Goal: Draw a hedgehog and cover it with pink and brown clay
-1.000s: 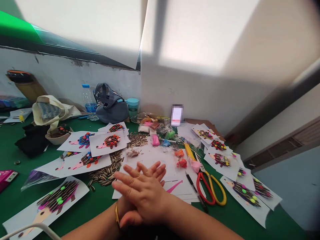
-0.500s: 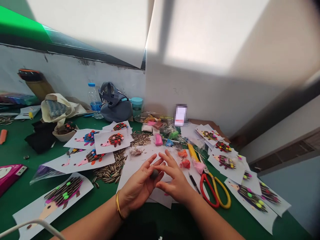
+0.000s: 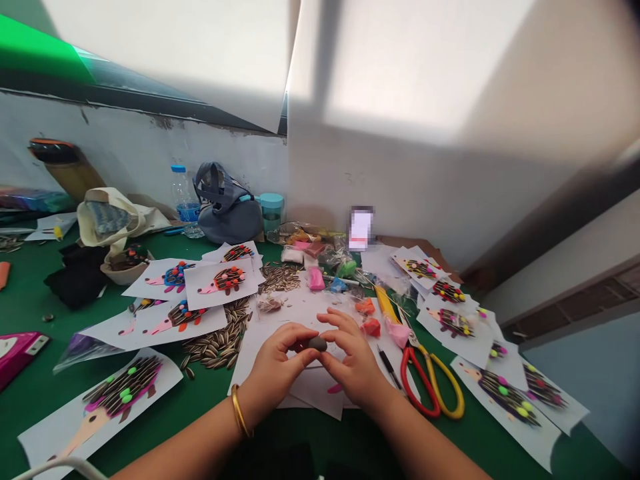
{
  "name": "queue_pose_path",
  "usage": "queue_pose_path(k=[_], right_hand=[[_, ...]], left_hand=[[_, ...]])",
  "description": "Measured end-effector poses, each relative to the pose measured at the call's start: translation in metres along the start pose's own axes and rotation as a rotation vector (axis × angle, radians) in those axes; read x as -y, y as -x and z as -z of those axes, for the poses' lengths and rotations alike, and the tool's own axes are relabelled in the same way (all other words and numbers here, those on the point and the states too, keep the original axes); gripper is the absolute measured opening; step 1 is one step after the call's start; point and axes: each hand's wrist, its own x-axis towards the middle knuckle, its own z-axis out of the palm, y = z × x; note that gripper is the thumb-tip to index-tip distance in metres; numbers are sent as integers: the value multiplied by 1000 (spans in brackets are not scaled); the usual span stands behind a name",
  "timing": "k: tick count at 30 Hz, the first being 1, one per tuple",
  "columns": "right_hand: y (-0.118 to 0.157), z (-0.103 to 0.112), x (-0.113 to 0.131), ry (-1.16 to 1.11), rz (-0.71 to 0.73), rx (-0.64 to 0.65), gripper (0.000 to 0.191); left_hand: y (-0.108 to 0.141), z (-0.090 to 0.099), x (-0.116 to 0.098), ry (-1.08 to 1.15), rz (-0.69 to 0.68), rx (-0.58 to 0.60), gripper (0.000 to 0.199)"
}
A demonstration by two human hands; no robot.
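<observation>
A small dark grey lump of clay is pinched between the fingertips of both hands, above white paper sheets. My left hand, with a gold bangle at the wrist, is closed on its left side. My right hand holds it from the right with thumb and fingers. Under the hands, a bit of pink shows on a sheet. Sunflower seeds lie left of the hands; red and yellow scissors and a black pen lie right of them.
Paper hedgehogs with seed spines lie at left and right. Behind are coloured clay packets, a phone, a blue-grey bag, a water bottle and a teal-lidded cup. A magenta box sits far left.
The lump was between loosely spread palms and fingers; now the fingertips and thumbs of both hands pinch it. The view has shifted slightly.
</observation>
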Motion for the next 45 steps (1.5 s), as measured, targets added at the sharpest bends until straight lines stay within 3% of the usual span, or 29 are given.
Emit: queue_pose_path(k=[3,7,9,13,14,16,18,24,29,30,35,39,42,45], right_hand=[[1,-2,0,15,-26,34,22],[2,-3,-1,-58,-96,73,60],[2,-4,0,-136,-128,111,54],[-1,-3,6,-273,-162,139,25],[-2,-2,7,-289,-167,129,23],[-3,-2,7,-280,-176,111,21],[-2,-3,5,-213,-164,109,19],[1,-10,4,6,-114,140,15],[2,-10,6,-227,-274,151,63],[2,-10,6,-276,-302,151,63],[0,-8,8,-386,-317,130,17],[-2,-6,9,-219,-288,129,15],[-3,-6,9,-128,-261,168,24],[-3,-8,9,-84,-251,186,21]], left_hand=[[0,2,2,-103,-38,-73,11],[-2,3,6,-117,-21,-122,9],[-3,2,8,-89,-38,-92,10],[2,0,11,-76,-142,-37,13],[3,-1,11,-96,-163,-27,20],[7,-2,11,-170,-193,-82,52],[9,-2,11,-276,-225,-88,60],[3,1,9,-324,-223,-60,17],[-2,3,8,-55,-118,-121,11],[-2,3,9,-11,-93,-110,13],[-2,1,7,-20,-54,-88,19],[-1,0,0,-126,-97,-40,44],[-1,0,-4,-156,-111,75,29],[-2,1,-3,-166,-85,93,21]])
